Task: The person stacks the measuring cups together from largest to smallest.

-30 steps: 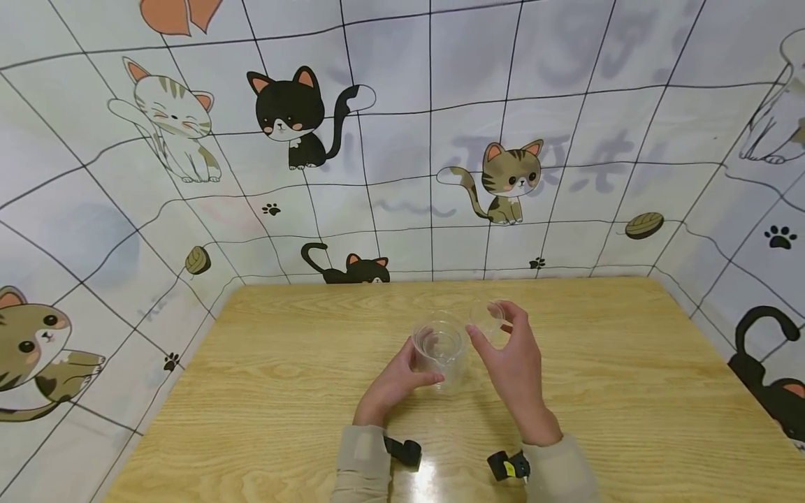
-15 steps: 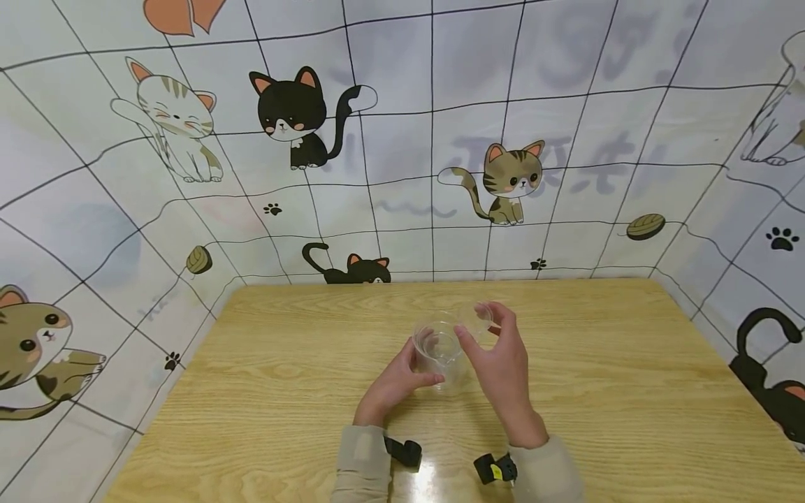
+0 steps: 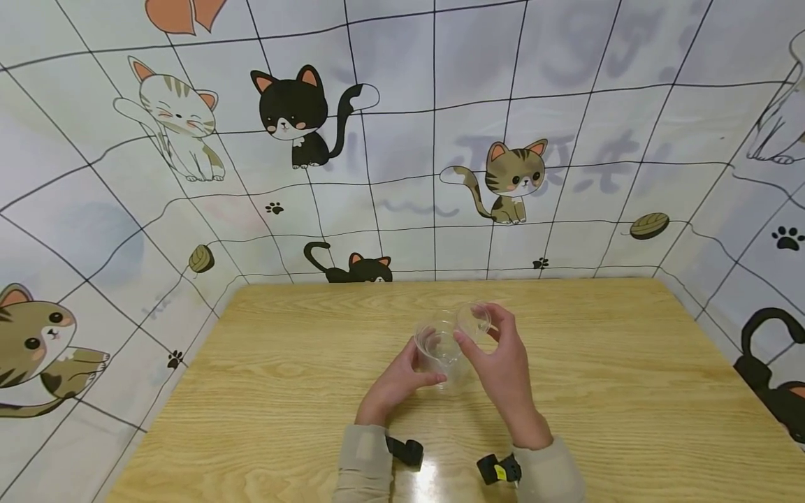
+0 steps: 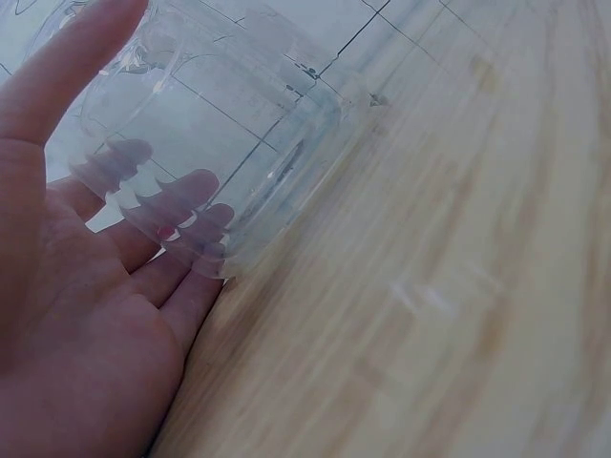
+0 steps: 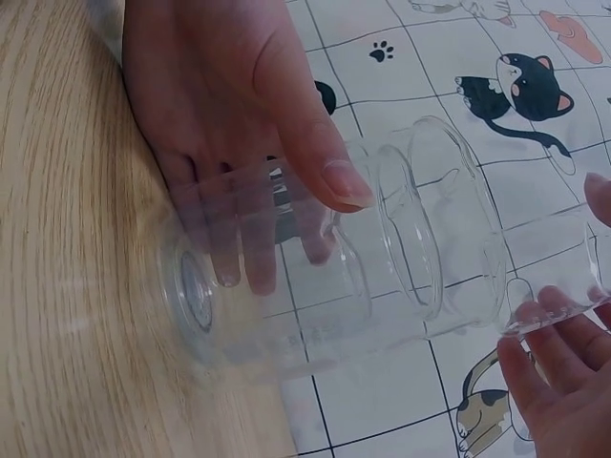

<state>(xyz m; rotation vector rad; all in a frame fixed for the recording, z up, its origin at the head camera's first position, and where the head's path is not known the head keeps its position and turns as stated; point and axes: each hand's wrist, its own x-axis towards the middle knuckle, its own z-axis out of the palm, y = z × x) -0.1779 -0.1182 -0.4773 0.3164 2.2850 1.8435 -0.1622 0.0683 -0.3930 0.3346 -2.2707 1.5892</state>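
A large clear container (image 3: pixel 434 356) stands on the table, its round mouth facing up. My left hand (image 3: pixel 397 377) holds it around the side, thumb in front and fingers behind; in the left wrist view the fingers (image 4: pixel 181 205) show through the wall. My right hand (image 3: pixel 502 360) grips a smaller clear cup (image 3: pixel 472 319) between thumb and fingers, tilted at the container's right rim. In the right wrist view the cup (image 5: pixel 558 262) is right at the container's mouth. Both are transparent, and I cannot tell whether liquid is inside.
The wooden table (image 3: pixel 283 363) meets a white cloth wall (image 3: pixel 402 202) with printed cats and grid lines at the back and sides. Black wrist straps with small cameras sit at the beige sleeves (image 3: pixel 365 461).
My right hand has moved left with the smaller cup, bringing it to the container's rim. The left hand and the large container have stayed in place.
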